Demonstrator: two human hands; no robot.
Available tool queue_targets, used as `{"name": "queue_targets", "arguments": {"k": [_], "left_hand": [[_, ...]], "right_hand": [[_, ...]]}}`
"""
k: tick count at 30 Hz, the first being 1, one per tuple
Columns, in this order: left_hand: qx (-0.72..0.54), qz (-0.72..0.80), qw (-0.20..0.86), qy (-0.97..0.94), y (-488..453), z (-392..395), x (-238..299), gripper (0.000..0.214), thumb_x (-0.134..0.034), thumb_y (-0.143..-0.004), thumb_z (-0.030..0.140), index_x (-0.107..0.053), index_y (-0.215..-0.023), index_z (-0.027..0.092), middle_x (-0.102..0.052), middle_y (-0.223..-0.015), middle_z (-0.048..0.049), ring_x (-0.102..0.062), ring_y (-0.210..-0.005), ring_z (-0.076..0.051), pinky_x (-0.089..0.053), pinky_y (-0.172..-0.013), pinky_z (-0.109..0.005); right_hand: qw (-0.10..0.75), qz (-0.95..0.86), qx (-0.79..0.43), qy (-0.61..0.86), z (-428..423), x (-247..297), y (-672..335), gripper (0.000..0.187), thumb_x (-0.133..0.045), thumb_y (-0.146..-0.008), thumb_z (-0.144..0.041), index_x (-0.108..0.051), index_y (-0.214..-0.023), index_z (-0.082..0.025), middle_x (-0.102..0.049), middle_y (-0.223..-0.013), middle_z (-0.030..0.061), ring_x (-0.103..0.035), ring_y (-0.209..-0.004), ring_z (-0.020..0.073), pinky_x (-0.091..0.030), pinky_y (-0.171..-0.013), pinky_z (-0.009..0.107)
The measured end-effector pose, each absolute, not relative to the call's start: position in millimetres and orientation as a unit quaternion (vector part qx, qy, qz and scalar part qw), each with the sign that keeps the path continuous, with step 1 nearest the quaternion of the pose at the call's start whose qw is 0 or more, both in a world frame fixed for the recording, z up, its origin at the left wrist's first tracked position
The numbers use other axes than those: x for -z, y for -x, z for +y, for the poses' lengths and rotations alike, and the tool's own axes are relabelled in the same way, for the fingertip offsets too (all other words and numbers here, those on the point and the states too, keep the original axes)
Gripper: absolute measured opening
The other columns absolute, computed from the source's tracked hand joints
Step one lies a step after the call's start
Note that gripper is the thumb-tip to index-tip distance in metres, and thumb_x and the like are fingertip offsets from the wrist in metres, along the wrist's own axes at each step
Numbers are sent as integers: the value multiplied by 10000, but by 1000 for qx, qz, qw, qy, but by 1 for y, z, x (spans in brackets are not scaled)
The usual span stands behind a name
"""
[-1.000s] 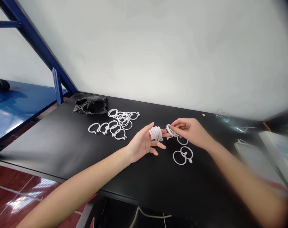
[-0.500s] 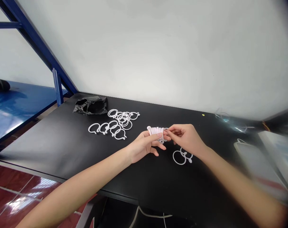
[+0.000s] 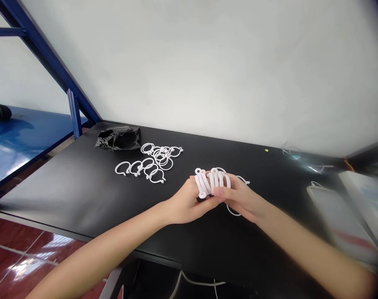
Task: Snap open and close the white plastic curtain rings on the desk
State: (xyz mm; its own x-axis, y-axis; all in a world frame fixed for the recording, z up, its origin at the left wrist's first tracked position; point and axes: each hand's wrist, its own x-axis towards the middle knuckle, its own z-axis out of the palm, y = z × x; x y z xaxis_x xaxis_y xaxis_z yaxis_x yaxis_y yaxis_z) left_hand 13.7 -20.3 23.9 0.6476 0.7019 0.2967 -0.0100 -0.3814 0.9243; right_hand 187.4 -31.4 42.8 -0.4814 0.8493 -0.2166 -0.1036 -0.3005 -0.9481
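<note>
A stack of white plastic curtain rings (image 3: 203, 182), some with small round eyelets, is held together in front of me, over the black table. My left hand (image 3: 184, 204) is closed at the left end of the stack; the rings seem to sit around its fingers, which are mostly hidden. My right hand (image 3: 240, 194) is closed at the right end, its thumb pressed on the rings. Parts of loose rings (image 3: 233, 213) show on the table under and behind the right hand. More white rings (image 3: 157, 175) lie in an overlapping group to the left.
A crumpled black plastic bag (image 3: 118, 138) lies at the back left of the black table (image 3: 83, 182). To the right are a blurred clear plastic wrapper (image 3: 296, 155) and white boxes (image 3: 341, 220). A blue metal frame (image 3: 73, 112) stands at left, and cables hang below the front edge.
My right hand has moved left and down, from fingertips at the stack's end to a closed grip on it. The stack has turned so its rings face me more. The left fingers have curled in.
</note>
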Motion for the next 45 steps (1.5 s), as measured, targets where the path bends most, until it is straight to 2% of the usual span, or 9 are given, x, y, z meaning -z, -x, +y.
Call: {"name": "queue_targets", "arguments": {"k": [4, 7, 12, 19, 25, 28, 31, 37, 45], "left_hand": [[-306, 206, 585, -722, -15, -20, -24, 204, -521, -940, 306, -644, -919, 145, -636, -854, -73, -616, -780, -178, -530, -705, -291], [-249, 190, 676, -667, -16, -19, -22, 281, -529, -936, 380, -633, -1040, 141, -651, -982, -111, -655, -913, -222, -558, -633, -260], [-182, 178, 748, -613, -18, -16, -20, 394, -508, -927, 514, -673, -1034, 172, -648, -1043, -109, -669, -946, -218, -579, -637, -258], [-144, 172, 818, -530, -17, -11, -18, 457, -504, -921, 547, -702, -1010, 144, -685, -940, -125, -678, -988, -260, -577, -598, -257], [-120, 152, 837, -512, -16, -8, -13, 300, -736, -800, 346, -696, -1033, 161, -707, -1014, -105, -685, -1002, -246, -575, -603, -232], [-138, 181, 822, -521, -17, -9, -12, 228, -728, -810, 317, -706, -959, 146, -722, -962, -90, -706, -873, -189, -558, -578, -203], [-138, 169, 827, -519, -16, -7, -11, 220, -728, -811, 328, -707, -908, 132, -731, -943, -96, -706, -879, -195, -562, -568, -208], [-130, 99, 867, -472, -9, -1, -14, 211, -690, -843, 311, -691, -895, 106, -714, -869, -98, -718, -867, -214, -575, -517, -202], [-114, 92, 863, -483, -6, 2, -20, 322, -691, -839, 403, -681, -763, 90, -703, -723, -74, -704, -623, -148, -560, -492, -172]], "right_hand": [[345, -524, -676, 388, -33, -51, -188, 440, -794, -715, -289, -644, -1125, -237, -676, -1218, 86, -680, -922, 212, -572, -749, 341], [325, -583, -626, 402, -36, -53, -189, 354, -751, -769, -312, -673, -1110, -260, -624, -1333, 79, -690, -972, 242, -594, -731, 359], [311, -677, -536, 396, -45, -54, -185, 226, -597, -912, -308, -717, -1102, -297, -677, -1261, 30, -541, -1281, 285, -509, -992, 454], [341, -656, -528, 418, -49, -47, -179, 296, -473, -983, -395, -681, -1171, -303, -718, -1180, 28, -658, -1129, 249, -559, -934, 411], [365, -617, -554, 424, -49, -45, -176, 389, -386, -1002, -478, -658, -1169, -255, -724, -1160, 57, -660, -1124, 236, -524, -983, 407], [345, -577, -596, 438, -46, -48, -178, 451, -354, -983, -555, -612, -1226, -276, -672, -1265, 67, -716, -976, 243, -604, -754, 358], [313, -581, -620, 424, -35, -52, -189, 495, -395, -949, -602, -605, -1244, -265, -639, -1305, 92, -712, -952, 254, -596, -681, 339], [175, -700, -604, 339, -8, -62, -226, 667, -773, -746, -429, -550, -1334, -206, -573, -1341, 111, -591, -1154, 255, -479, -991, 405], [146, -681, -615, 369, -13, -61, -220, 518, -717, -809, -260, -539, -1289, -182, -659, -1059, 74, -643, -844, 151, -535, -678, 265]]}}
